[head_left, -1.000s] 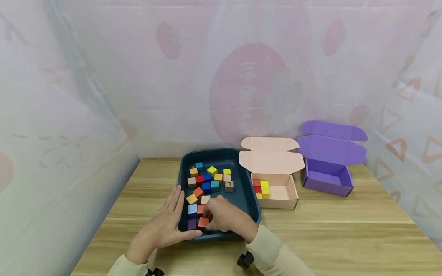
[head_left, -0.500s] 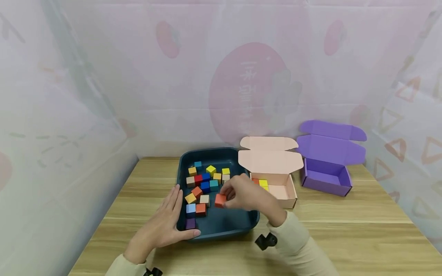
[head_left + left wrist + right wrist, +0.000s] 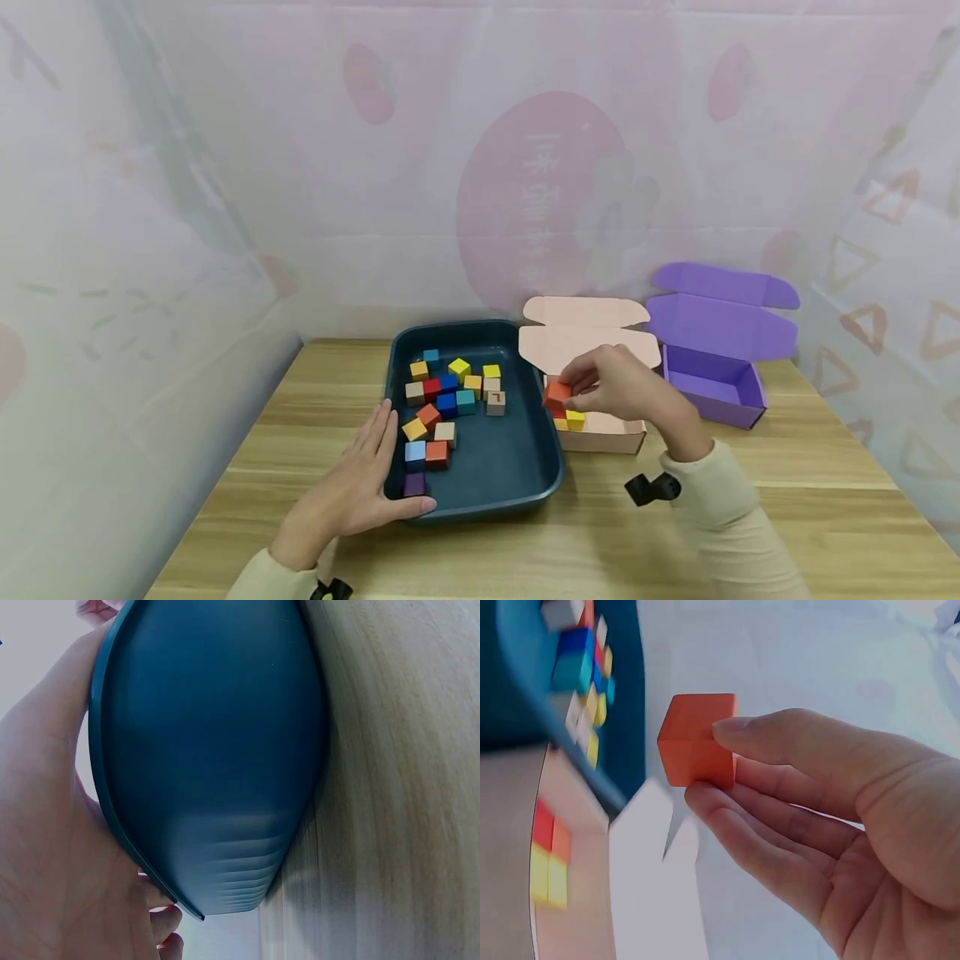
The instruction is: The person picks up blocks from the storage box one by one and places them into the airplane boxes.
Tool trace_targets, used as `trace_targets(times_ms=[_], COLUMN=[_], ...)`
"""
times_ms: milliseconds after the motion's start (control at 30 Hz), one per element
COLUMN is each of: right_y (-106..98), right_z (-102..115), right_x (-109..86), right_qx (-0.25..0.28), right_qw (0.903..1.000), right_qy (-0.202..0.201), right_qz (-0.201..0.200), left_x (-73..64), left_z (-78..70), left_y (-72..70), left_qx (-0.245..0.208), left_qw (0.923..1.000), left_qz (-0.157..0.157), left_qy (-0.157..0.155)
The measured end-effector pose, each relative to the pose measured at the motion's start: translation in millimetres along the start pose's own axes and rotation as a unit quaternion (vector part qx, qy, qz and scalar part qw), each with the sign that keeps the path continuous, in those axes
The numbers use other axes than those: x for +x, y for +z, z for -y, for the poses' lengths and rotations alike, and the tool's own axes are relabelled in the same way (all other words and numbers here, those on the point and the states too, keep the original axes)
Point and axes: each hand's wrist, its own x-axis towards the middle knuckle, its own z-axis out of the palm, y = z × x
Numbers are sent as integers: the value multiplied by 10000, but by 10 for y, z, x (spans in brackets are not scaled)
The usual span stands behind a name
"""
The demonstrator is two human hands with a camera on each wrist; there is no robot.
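My right hand pinches an orange cube block between thumb and fingers, above the left part of a peach cardboard box. The right wrist view shows the same orange block at the fingertips. Inside that box sit red and yellow blocks, partly covered by the hand in the head view. My left hand rests along the left rim of a dark blue tray, fingers straight, thumb over its near edge. Several coloured blocks, among them another orange block and a purple block, lie in the tray.
An open purple box stands right of the peach box, its lid raised. Both boxes and the tray are on a wooden table. Printed cloth hangs behind and at both sides.
The right hand took the orange block from the tray's near left, lifted it and carried it right to over the peach box. The left hand stays on the tray.
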Motion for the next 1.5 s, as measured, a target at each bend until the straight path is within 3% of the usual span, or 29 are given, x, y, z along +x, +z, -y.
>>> trace_targets(times_ms=[200,467,667,933,1500], right_y=[-64,86,187,266,376], right_z=[-296,-591,-726,-826,-929], right_x=[-86,-104,-93,-71,-32], right_qx=[35,181,293,298,-236], right_qw=[9994,9962,9945,9944,9928], right_qy=[343,751,729,399,891], right_qz=[101,406,692,931,760], left_x=[12,0,-5,0,16], left_z=[7,-1,5,10,16], left_y=[-14,-22,-14,-3,15], left_qx=[97,25,59,86,22], left_qw=[9999,10000,10000,9999,9999], left_qz=[-37,80,40,54,100], left_qy=[33,-44,2,-14,-65])
